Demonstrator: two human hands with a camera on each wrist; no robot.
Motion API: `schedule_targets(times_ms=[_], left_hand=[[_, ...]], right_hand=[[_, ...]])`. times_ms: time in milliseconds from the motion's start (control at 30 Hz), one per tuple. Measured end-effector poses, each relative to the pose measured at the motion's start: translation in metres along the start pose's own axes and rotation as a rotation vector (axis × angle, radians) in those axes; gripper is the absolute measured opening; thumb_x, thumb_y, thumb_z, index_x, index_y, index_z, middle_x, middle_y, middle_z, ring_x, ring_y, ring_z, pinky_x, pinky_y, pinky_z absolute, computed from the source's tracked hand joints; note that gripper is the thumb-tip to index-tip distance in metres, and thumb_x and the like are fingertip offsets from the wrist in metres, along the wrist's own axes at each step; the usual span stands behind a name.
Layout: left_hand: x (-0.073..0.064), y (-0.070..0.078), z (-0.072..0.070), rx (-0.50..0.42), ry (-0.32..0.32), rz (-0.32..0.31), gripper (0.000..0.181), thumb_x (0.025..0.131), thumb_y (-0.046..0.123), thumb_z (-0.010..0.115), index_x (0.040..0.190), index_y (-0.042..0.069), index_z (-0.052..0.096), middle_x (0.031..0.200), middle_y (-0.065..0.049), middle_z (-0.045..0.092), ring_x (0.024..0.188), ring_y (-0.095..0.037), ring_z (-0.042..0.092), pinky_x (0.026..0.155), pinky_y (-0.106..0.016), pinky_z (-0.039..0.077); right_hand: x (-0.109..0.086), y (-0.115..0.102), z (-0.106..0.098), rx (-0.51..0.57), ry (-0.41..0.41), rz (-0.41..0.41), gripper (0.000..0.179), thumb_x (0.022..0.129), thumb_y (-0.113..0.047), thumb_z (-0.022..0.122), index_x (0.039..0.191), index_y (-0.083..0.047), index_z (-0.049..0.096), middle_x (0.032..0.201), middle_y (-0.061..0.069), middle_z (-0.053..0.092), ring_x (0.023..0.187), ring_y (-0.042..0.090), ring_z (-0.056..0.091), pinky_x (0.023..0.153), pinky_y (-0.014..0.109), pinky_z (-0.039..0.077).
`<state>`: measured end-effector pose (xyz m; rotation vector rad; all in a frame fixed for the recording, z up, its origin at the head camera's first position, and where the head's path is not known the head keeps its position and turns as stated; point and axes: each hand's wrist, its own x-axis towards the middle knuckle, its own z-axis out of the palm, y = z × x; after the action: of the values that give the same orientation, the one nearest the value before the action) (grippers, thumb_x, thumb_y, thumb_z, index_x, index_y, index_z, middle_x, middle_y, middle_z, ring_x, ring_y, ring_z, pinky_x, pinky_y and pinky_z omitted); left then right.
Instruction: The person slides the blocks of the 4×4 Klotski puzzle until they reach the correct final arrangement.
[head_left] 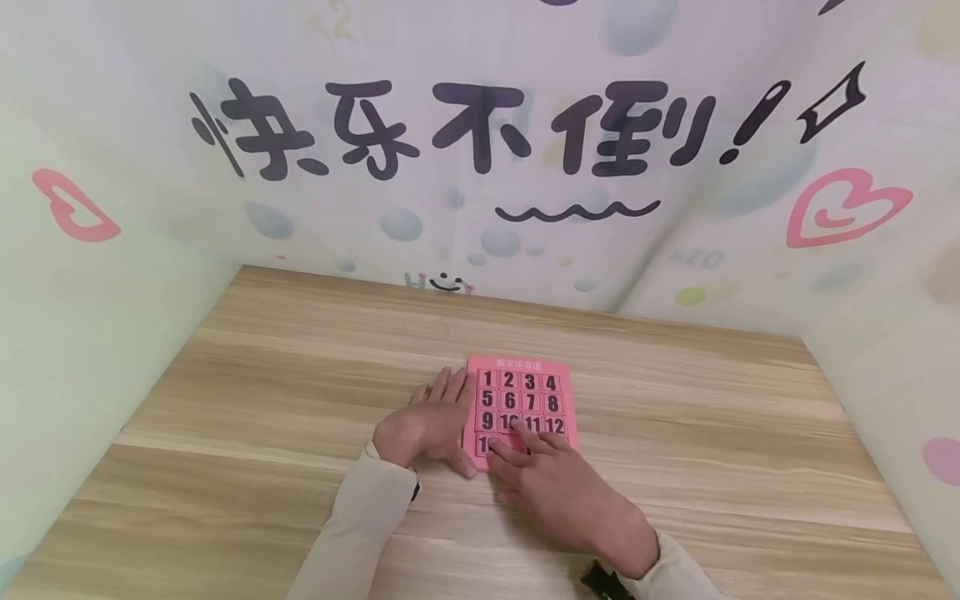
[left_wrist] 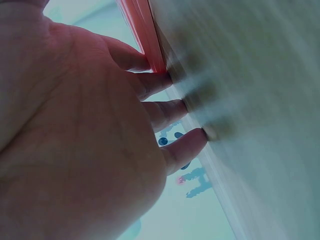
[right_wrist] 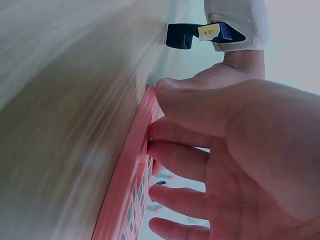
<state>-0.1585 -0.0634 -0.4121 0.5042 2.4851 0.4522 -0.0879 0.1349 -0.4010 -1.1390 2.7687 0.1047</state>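
A pink sliding number puzzle lies flat on the wooden table, its black numbers reading upright in the head view. Rows 1 to 12 run in order; tile 13 is partly covered at the lower left, and fingers hide much of the bottom row. My left hand rests along the puzzle's left side, fingers extended and thumb by the lower left corner. In the left wrist view those fingertips touch the table beside the pink edge. My right hand reaches over the lower edge, fingertips touching the bottom-row tiles.
The wood-grain table extends around the puzzle on every side. Printed fabric walls with dark lettering, hearts and bubbles enclose the back and sides. A black wrist strap sits at the right sleeve.
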Motion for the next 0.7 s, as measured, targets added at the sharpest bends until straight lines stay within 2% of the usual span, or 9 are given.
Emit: schedule_targets(times_ms=[300,400,500,600,700], left_hand=[[-0.001,0.000,0.000,0.005,-0.001,0.002,0.129,0.069,0.044,0.088,0.159,0.002,0.004,0.167,-0.015,-0.001,0.153,-0.034,-0.006,0.125,-0.051,0.005],[-0.002,0.000,0.000,-0.010,-0.001,0.003,0.129,0.069,0.042,0.088,0.159,0.002,0.004,0.167,-0.015,-0.002,0.153,-0.034,-0.007,0.125,-0.051,0.004],[-0.002,0.000,-0.001,-0.017,-0.005,0.001,0.129,0.069,0.042,0.088,0.159,0.002,0.004,0.167,-0.014,-0.002,0.153,-0.034,-0.007,0.125,-0.051,0.003],[-0.002,0.000,-0.001,-0.015,-0.014,-0.007,0.129,0.069,0.042,0.087,0.159,0.003,0.003,0.167,-0.013,-0.004,0.153,-0.033,-0.008,0.125,-0.050,0.002],[-0.001,-0.001,-0.001,-0.016,-0.022,-0.015,0.130,0.069,0.041,0.087,0.159,0.005,0.001,0.167,-0.012,-0.005,0.153,-0.032,-0.010,0.125,-0.049,0.001]], right_hand=[[0.003,-0.001,0.000,0.033,-0.007,0.003,0.046,0.101,-0.041,0.052,0.141,-0.021,0.057,0.149,-0.004,0.050,0.144,0.033,0.038,0.114,0.053,0.036],[0.000,0.004,-0.001,0.054,0.007,-0.004,0.044,0.101,-0.039,0.052,0.141,-0.022,0.057,0.149,-0.003,0.051,0.143,0.033,0.039,0.113,0.054,0.037],[-0.008,0.012,-0.002,0.070,0.023,0.022,0.043,0.102,-0.037,0.051,0.142,-0.023,0.056,0.150,-0.002,0.050,0.143,0.035,0.039,0.113,0.057,0.037],[-0.018,0.020,-0.003,0.027,0.038,0.063,0.042,0.100,-0.033,0.053,0.141,-0.021,0.057,0.148,-0.001,0.051,0.142,0.036,0.041,0.111,0.058,0.039],[-0.027,0.026,-0.003,-0.044,0.045,0.069,0.040,0.098,-0.029,0.056,0.137,-0.020,0.062,0.145,-0.002,0.055,0.138,0.037,0.045,0.108,0.056,0.043]])
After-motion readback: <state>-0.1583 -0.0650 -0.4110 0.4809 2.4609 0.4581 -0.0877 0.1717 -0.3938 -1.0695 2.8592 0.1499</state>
